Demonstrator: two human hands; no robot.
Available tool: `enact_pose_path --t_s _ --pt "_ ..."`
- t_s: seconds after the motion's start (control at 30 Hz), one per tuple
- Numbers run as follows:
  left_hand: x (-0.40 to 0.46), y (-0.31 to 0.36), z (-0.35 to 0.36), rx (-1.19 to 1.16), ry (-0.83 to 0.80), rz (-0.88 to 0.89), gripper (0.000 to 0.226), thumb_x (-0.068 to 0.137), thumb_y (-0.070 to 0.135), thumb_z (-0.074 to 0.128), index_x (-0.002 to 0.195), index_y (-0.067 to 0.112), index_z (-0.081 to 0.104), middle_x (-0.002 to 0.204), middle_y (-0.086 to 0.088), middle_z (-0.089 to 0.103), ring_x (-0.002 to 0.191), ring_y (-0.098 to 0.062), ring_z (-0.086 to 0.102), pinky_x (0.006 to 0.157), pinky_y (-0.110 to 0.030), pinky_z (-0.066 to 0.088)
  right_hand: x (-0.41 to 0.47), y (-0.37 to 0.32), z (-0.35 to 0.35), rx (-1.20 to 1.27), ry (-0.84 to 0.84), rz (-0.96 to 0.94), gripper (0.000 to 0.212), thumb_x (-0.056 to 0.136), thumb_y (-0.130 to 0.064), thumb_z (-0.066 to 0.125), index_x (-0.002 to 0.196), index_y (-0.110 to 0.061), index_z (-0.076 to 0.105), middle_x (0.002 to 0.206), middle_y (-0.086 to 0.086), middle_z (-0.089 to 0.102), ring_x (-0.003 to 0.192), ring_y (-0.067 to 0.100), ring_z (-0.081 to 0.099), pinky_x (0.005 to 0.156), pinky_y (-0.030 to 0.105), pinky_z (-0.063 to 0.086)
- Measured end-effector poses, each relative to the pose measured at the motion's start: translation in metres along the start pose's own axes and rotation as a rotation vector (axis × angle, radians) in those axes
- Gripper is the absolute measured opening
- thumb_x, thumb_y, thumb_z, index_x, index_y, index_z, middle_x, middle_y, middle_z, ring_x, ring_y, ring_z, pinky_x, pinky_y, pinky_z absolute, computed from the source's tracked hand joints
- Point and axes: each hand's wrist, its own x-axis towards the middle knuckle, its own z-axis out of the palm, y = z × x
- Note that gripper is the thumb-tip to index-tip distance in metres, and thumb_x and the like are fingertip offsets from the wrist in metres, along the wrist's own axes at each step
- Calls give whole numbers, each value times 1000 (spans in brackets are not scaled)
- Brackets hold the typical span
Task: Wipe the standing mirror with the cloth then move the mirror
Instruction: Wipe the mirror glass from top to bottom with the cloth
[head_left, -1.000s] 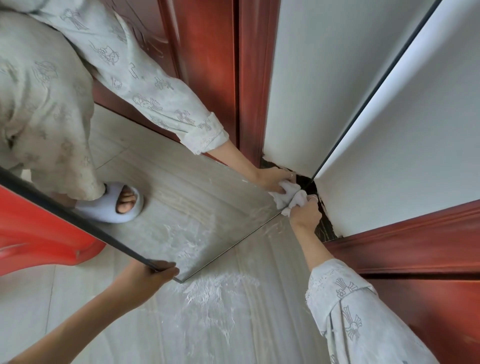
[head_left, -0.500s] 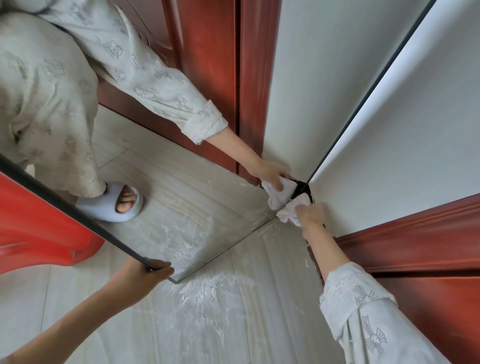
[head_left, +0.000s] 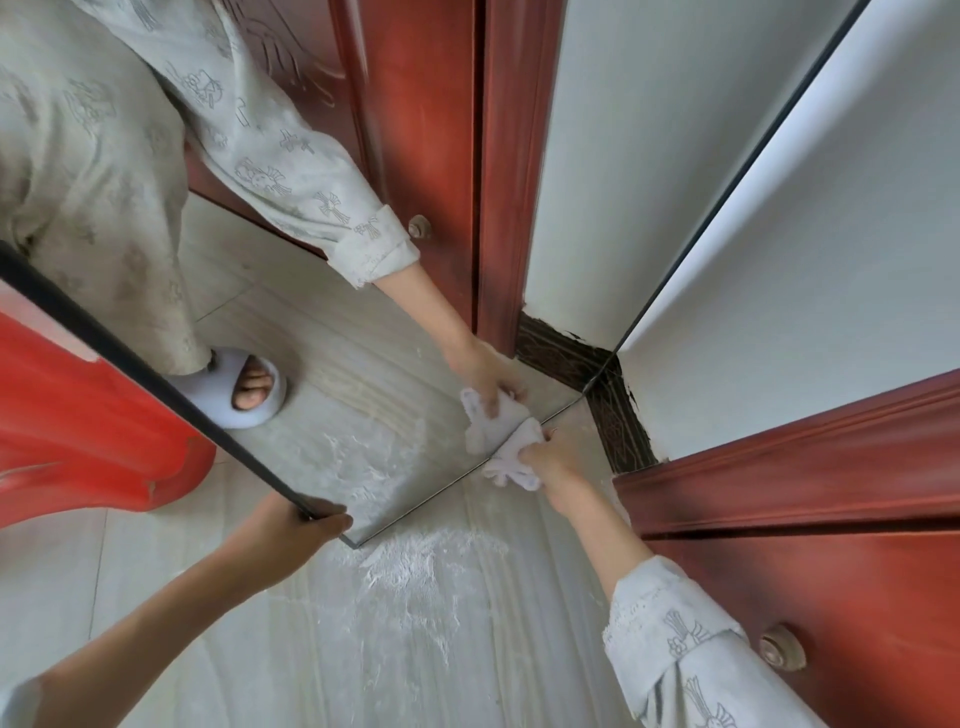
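The standing mirror (head_left: 597, 182), tall with a thin black frame, stands on the pale floor against a white wall. Its glass reflects my sleeve, hand, cloth and a slippered foot. My right hand (head_left: 553, 457) grips a bunched white cloth (head_left: 511, 460) and presses it against the glass at the mirror's bottom edge, a little in from its lower right corner. My left hand (head_left: 293, 525) holds the black frame at the lower left corner, fingers curled round the edge.
White powdery smears (head_left: 415, 566) mark the floor just in front of the mirror. A red-brown wooden door (head_left: 810, 571) stands at the right, with dark skirting (head_left: 618, 421) at the wall's foot. A red plastic object (head_left: 88, 447) sits behind the mirror's left edge.
My right hand with the cloth has slid left along the mirror's bottom edge, away from the lower right corner. My left hand stays on the frame.
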Motion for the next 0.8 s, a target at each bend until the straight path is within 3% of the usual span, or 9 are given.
enact_pose_path --t_s 0.07,0.13,0.17,0.27,0.37,0.43,0.57,0.8 --pt "1 -1 0 -9 -2 5 9 84 12 62 77 12 56 82 -7 51 75 -16 45 57 -16 30 -15 9 5 -30 -239 1 43 83 2 53 125 2 45 120 17 57 110 31 57 88 40 49" --pt "1 -2 -1 -19 -19 17 12 84 9 61 76 12 52 83 -6 47 78 -15 41 56 -16 28 -31 12 -1 -85 -374 -22 41 83 4 54 123 0 49 112 16 59 102 27 58 77 31 50" --pt "2 -3 -1 -26 -31 19 13 84 9 60 76 12 50 83 -6 45 79 -15 40 56 -17 28 -34 12 -8 -98 -357 -49 38 83 5 53 121 0 50 108 17 59 97 24 57 70 26 48" --pt "5 -7 0 -33 -61 3 12 84 12 60 76 14 52 81 -7 46 77 -15 40 58 -22 29 -34 3 -38 -125 -72 -121 25 82 5 49 106 -2 55 98 17 57 89 25 54 68 29 45" --pt "8 -10 0 -49 -41 -30 12 83 12 62 77 2 65 79 -9 52 75 -17 45 63 -27 34 -24 -14 -67 -91 215 -149 33 81 2 46 113 -1 53 107 17 60 97 30 57 82 35 48" --pt "7 -9 0 -58 -33 -27 10 82 11 63 75 5 63 80 -8 52 77 -17 46 63 -26 34 -20 -29 -79 -36 314 -166 37 82 2 45 118 -1 49 113 18 59 104 31 56 89 37 47" --pt "8 -11 0 -73 -31 -4 12 82 10 63 74 13 54 80 -7 49 77 -15 43 63 -27 32 -13 -53 -80 -40 418 -236 38 85 -3 46 123 0 46 125 20 55 117 34 50 99 39 41" --pt "10 -13 3 -88 -28 11 13 83 9 62 75 14 52 82 -5 46 79 -14 41 57 -21 28 -34 -50 -49 -123 412 -422 37 77 0 47 114 -4 48 114 21 57 106 36 54 92 46 44"
